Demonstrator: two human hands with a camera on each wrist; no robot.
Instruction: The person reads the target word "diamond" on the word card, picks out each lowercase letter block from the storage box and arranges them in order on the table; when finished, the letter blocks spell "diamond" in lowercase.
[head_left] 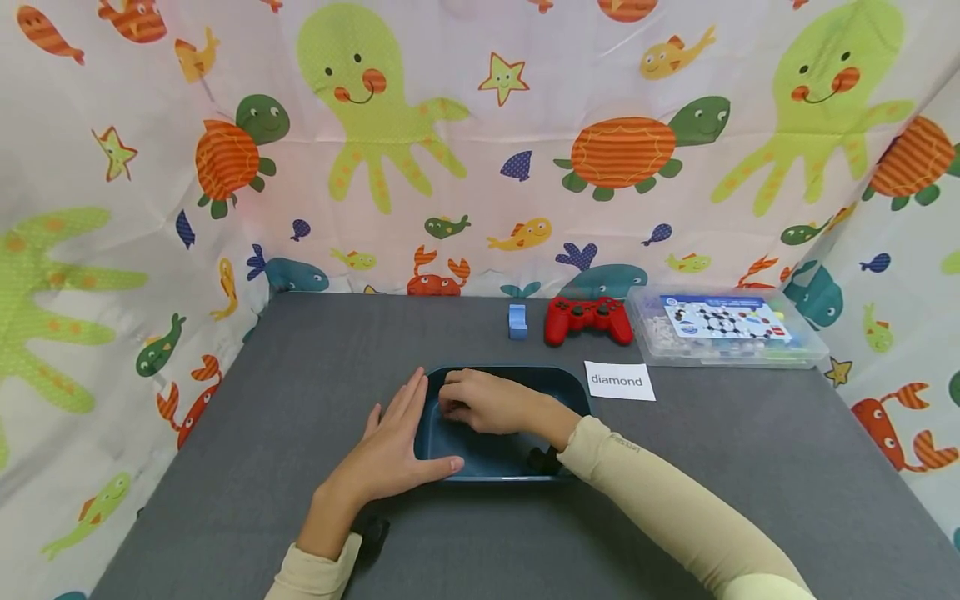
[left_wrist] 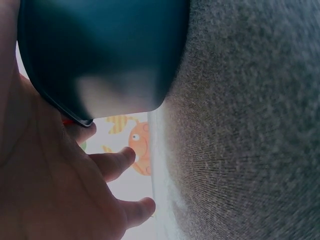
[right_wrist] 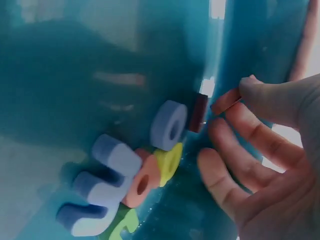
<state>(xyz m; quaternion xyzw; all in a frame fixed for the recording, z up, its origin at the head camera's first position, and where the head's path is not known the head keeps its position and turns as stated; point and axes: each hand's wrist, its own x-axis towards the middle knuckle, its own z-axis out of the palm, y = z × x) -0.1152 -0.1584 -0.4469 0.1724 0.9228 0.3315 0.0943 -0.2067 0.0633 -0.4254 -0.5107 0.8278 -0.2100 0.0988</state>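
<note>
My left hand (head_left: 386, 458) lies against the left end of a dark blue tray (head_left: 480, 457), fingers straight along its rim and the thumb over its front corner. Inside the tray, my right hand (head_left: 498, 404) pinches a small flat reddish piece (right_wrist: 227, 100) between thumb and forefinger; its shape is seen only edge-on. Nearby stands a dark red piece (right_wrist: 198, 113) by the tray wall. Colourful foam shapes lie in a heap: a blue ring (right_wrist: 169, 125), a yellow one (right_wrist: 172, 162), an orange one (right_wrist: 142, 181), a green piece (right_wrist: 121, 224) and a three-pronged blue letter (right_wrist: 102, 192).
Behind the tray are a small blue block (head_left: 517, 322), a red game controller (head_left: 587, 320) and a clear plastic case (head_left: 727, 350) with a printed label. A white card (head_left: 619, 381) reading "diamond" lies at the tray's back right corner. A patterned curtain (head_left: 480, 192) encloses the grey table (head_left: 315, 350).
</note>
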